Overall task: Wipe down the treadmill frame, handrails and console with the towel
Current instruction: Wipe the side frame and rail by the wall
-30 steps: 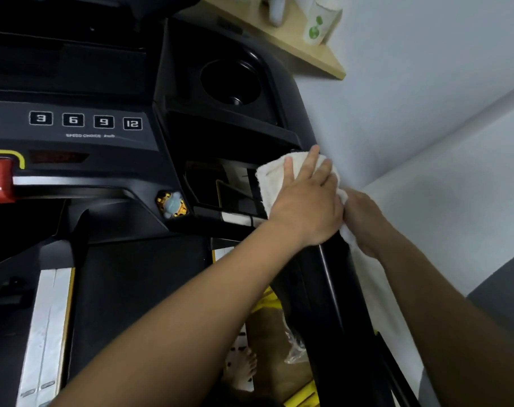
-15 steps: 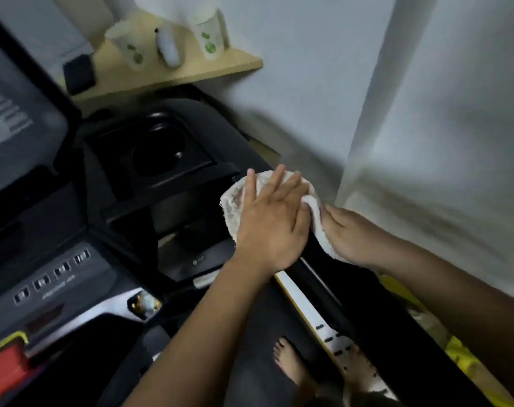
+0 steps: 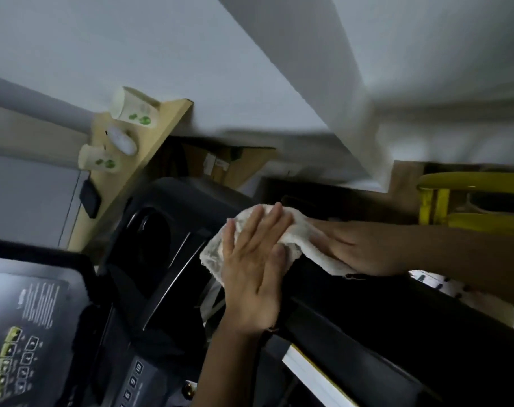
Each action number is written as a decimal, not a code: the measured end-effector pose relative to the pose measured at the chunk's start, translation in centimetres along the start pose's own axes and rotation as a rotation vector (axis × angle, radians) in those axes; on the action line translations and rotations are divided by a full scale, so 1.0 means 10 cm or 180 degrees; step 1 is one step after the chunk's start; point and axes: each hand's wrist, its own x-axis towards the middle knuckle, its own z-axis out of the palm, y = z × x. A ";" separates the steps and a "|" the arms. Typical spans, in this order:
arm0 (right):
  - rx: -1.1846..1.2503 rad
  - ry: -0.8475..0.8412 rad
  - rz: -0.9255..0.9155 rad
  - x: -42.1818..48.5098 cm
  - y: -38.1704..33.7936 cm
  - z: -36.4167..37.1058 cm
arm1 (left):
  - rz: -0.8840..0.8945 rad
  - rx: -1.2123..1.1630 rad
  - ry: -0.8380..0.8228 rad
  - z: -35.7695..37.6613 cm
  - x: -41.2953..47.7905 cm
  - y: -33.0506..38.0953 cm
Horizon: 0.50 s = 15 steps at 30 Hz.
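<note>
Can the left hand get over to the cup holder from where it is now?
Probably yes: the left hand lies flat on the towel, just beside the cup holder, with nothing visible between them.

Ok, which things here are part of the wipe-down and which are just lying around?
In use: towel, left hand, right hand, handrail, console.
Lying about: paper cup, second paper cup, wooden shelf, yellow frame.
</note>
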 end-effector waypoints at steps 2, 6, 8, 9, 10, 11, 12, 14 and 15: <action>0.0260 -0.0291 -0.0137 0.09 -0.07 -0.12 | 0.0124 0.0261 -0.0164 -0.08 0.22 -0.08; 0.0405 -0.0488 -0.0270 0.52 -0.17 -0.25 | -0.0002 0.0372 -0.0193 -0.14 0.46 -0.16; 0.0724 -0.0242 -0.0209 0.62 -0.20 -0.30 | -0.0014 0.0227 -0.0028 -0.13 0.47 -0.19; 0.0935 -0.0043 -0.0238 0.67 -0.22 -0.34 | -0.0027 0.0077 0.0114 -0.12 0.45 -0.20; 0.1076 0.0148 -0.0265 0.72 -0.27 -0.38 | -0.0062 -0.0112 0.0294 -0.10 0.42 -0.23; 0.1339 0.0262 -0.0243 0.77 -0.32 -0.39 | -0.0119 -0.0295 0.0481 -0.08 0.40 -0.25; 0.1446 0.0278 -0.0190 0.81 -0.40 -0.35 | -0.0203 -0.0451 0.0654 -0.07 0.38 -0.28; 0.1248 0.0196 -0.0277 0.83 -0.53 -0.21 | -0.0399 -0.0753 0.0913 -0.07 0.37 -0.29; 0.1143 0.0121 -0.0456 0.79 -0.57 -0.16 | -0.0482 -0.0913 0.0997 -0.08 0.38 -0.29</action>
